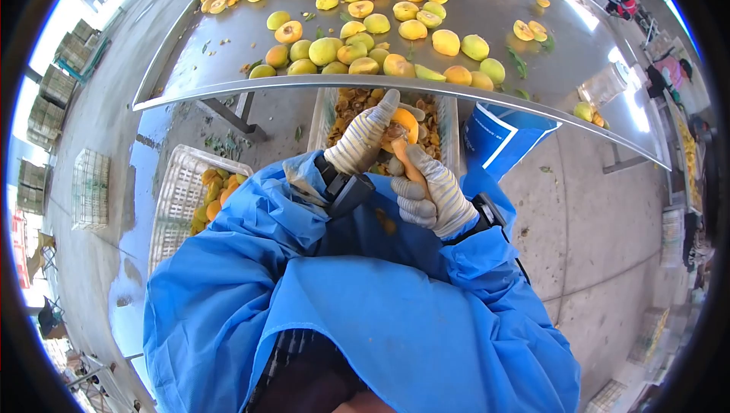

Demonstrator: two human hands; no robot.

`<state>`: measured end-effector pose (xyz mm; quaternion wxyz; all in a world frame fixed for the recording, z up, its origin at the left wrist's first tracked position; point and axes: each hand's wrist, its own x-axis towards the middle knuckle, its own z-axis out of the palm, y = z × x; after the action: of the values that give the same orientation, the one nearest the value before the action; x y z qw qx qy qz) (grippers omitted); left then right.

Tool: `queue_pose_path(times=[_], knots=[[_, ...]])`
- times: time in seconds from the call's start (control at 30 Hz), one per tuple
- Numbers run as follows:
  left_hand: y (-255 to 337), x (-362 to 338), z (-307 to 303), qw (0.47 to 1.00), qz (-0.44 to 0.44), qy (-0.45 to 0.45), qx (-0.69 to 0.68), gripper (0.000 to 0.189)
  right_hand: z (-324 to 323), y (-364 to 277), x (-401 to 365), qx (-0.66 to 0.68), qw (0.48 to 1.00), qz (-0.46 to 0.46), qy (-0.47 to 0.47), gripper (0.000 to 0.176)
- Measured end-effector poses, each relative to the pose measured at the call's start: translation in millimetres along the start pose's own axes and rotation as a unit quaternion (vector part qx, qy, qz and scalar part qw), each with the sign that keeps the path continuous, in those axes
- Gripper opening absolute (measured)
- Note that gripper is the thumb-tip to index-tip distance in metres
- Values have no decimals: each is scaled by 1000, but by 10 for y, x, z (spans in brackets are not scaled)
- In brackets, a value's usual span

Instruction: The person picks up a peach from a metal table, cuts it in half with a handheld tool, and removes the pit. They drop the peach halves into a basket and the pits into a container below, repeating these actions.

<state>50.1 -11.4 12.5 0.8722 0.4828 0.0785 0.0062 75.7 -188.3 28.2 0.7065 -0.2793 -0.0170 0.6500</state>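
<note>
In a striped work glove, my left hand is closed round a yellow peach half, thumb pointing up. My right hand, gloved the same way, grips the wooden handle of a pitting tool. The tool's working end meets the peach's cut face near its centre; its exact shape is hidden. Both hands are just over a white crate that holds peach scraps and pits. Beyond them, whole and halved peaches lie on a metal table.
To the left stands a white basket of peach pieces. A blue and white bin is under the table's edge on the right. Stacked crates line the left side. Another person in pink is far off to the right.
</note>
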Motion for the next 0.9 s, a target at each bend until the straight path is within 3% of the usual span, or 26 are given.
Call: queue_pose_path(times=[0.03,0.17,0.23,0.3,0.33,0.37,0.43,0.47,0.53,0.63,0.7,0.77,0.8,0.87,0.9], knots=[[3,25,23,1000,23,-1,-11,64,15,-10,4,28,999,-6,-21,41],[-192,139,-102,989,-27,28,-144,64,77,-57,1,48,993,-45,-101,40],[-26,26,-67,994,36,104,-25,55,76,-87,-15,-64,993,-97,23,42],[119,-25,-294,969,121,154,153,49,161,-117,-88,-202,955,-124,176,45],[220,-90,-420,928,160,159,296,45,-12,-138,-50,-371,897,-145,189,45],[332,-162,-561,866,196,162,432,41,-186,-158,-12,-525,807,-163,215,45],[721,-549,-587,802,158,201,540,39,-350,-101,13,-796,494,-200,286,45],[906,-725,-652,749,105,254,602,37,-182,-122,-60,-795,509,-116,307,52],[1198,-1068,-866,639,9,326,697,35,-21,-151,-143,-800,509,-80,309,57],[1348,-1577,-1382,503,-128,321,792,38,-68,-143,-155,-830,471,-82,288,65],[1345,-1613,-1456,466,-66,305,828,40,-176,-121,-113,-852,442,-125,251,64],[1394,-1490,-1415,506,0,273,818,41,-151,-132,-84,-851,442,-117,258,62],[1451,-1240,-1137,563,35,248,788,41,-183,-127,-51,-846,448,-121,262,62],[1468,-722,-719,606,80,196,766,40,-203,-137,-31,-831,467,-121,275,61],[1429,-396,-635,603,96,173,773,39,-185,-138,-21,-821,481,-117,285,61]])
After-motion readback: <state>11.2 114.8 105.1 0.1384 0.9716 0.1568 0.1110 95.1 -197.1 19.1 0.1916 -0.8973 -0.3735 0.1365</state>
